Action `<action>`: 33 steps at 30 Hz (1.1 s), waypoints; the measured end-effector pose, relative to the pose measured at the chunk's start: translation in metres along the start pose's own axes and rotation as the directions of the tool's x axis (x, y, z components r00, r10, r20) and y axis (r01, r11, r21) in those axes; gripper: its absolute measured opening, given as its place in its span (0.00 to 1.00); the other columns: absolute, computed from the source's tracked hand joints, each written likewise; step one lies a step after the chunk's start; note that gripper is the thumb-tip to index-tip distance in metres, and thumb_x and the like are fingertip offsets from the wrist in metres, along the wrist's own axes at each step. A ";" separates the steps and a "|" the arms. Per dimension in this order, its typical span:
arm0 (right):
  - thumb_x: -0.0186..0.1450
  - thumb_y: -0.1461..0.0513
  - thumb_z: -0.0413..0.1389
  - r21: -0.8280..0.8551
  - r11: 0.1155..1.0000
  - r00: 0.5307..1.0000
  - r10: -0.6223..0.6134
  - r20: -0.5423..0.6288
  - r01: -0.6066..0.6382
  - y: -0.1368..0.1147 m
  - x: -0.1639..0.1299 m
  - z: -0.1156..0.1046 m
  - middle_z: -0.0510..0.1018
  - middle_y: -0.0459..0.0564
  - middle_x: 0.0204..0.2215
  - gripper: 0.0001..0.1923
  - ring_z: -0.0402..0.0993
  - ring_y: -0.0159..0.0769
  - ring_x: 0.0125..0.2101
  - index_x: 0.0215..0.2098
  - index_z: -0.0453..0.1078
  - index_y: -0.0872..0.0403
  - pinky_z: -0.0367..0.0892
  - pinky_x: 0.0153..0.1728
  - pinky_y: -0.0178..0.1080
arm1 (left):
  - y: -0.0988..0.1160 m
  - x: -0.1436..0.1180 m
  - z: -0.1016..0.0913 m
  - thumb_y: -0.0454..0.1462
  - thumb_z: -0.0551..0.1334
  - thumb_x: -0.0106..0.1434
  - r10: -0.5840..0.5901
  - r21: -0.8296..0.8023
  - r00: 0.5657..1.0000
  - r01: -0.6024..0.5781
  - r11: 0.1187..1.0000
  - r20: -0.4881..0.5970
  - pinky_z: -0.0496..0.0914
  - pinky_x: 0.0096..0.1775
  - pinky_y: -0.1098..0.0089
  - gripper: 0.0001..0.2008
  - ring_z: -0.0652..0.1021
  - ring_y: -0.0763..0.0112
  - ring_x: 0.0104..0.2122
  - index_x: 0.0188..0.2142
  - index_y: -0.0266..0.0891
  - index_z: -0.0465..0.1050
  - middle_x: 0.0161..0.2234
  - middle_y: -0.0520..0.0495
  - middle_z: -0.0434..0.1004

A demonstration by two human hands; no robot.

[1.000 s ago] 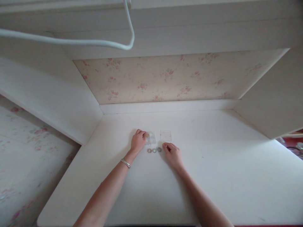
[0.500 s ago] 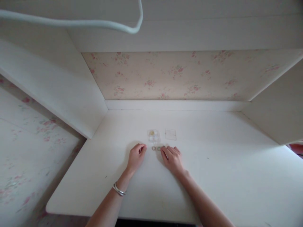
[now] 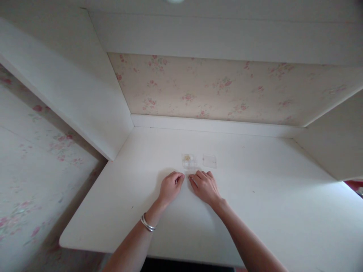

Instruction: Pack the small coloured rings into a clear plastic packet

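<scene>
My left hand, with a silver bangle at the wrist, rests on the white desk with its thumb and fingertips pinched together. What sits in that pinch, if anything, is too small to make out. Close by on the right, my right hand lies palm down, fingers curled and closed at the tips. Its fingertips cover the spot of the small ring-like pieces, so its hold is hidden. Just beyond the hands is a clear divided plastic box with a yellowish round piece in it. Right of that lies a flat clear lid.
The white desk ends at a rounded front left corner. A side panel stands on the left and another on the right. Flowered wallpaper backs the desk under an overhead shelf.
My right hand has come left over the small ring-like pieces, which were visible between the hands and are now hidden. The two hands are closer together. The view has shifted and tilted slightly.
</scene>
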State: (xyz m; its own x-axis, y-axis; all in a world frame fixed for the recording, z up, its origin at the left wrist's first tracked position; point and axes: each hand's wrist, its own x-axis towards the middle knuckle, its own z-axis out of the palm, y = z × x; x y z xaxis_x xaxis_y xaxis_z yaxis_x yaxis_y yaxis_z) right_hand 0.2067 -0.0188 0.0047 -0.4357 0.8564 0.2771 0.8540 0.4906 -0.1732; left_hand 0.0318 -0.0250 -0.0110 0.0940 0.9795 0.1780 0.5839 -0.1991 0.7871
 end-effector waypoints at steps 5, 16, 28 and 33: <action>0.68 0.61 0.46 0.002 1.000 0.999 -0.027 0.047 0.027 -0.001 0.005 0.000 0.74 0.49 0.27 0.14 0.67 0.33 0.31 0.33 0.74 0.51 0.47 0.33 0.38 | 0.001 -0.001 -0.002 0.41 0.52 0.66 0.016 -0.002 1.000 -0.016 1.000 0.011 0.65 0.33 0.73 0.14 0.73 0.73 0.30 0.35 0.40 0.74 0.32 0.48 0.76; 0.68 0.59 0.46 0.063 0.997 0.998 0.034 0.054 -0.038 0.000 0.001 0.000 0.76 0.48 0.28 0.14 0.69 0.33 0.32 0.36 0.75 0.49 0.50 0.34 0.37 | 0.001 -0.002 -0.005 0.41 0.52 0.65 0.032 -0.017 0.999 -0.031 0.999 0.032 0.64 0.32 0.73 0.13 0.72 0.74 0.28 0.34 0.39 0.74 0.31 0.49 0.75; 0.65 0.56 0.48 0.296 0.930 0.968 0.243 -0.057 -0.216 0.035 0.039 -0.002 0.74 0.46 0.28 0.14 0.69 0.31 0.28 0.36 0.76 0.49 0.59 0.32 0.33 | 0.001 -0.005 -0.007 0.39 0.52 0.65 0.067 0.039 0.995 -0.070 0.997 0.070 0.64 0.33 0.73 0.13 0.73 0.73 0.30 0.34 0.41 0.74 0.30 0.50 0.75; 0.64 0.57 0.48 0.209 0.942 0.960 0.278 -0.045 -0.263 0.051 0.062 0.004 0.75 0.46 0.28 0.14 0.69 0.32 0.28 0.35 0.76 0.49 0.58 0.31 0.33 | 0.002 -0.006 -0.008 0.39 0.51 0.65 0.082 0.071 0.993 -0.088 0.994 0.087 0.63 0.32 0.73 0.13 0.73 0.73 0.29 0.33 0.41 0.74 0.30 0.50 0.75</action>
State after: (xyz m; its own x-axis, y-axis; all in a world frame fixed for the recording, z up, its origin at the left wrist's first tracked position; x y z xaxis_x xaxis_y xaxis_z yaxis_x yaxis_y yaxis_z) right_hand 0.2218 0.0596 0.0094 -0.1683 0.9508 0.2601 0.8597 0.2707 -0.4332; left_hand 0.0258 -0.0318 -0.0058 0.2112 0.9587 0.1903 0.6287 -0.2823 0.7246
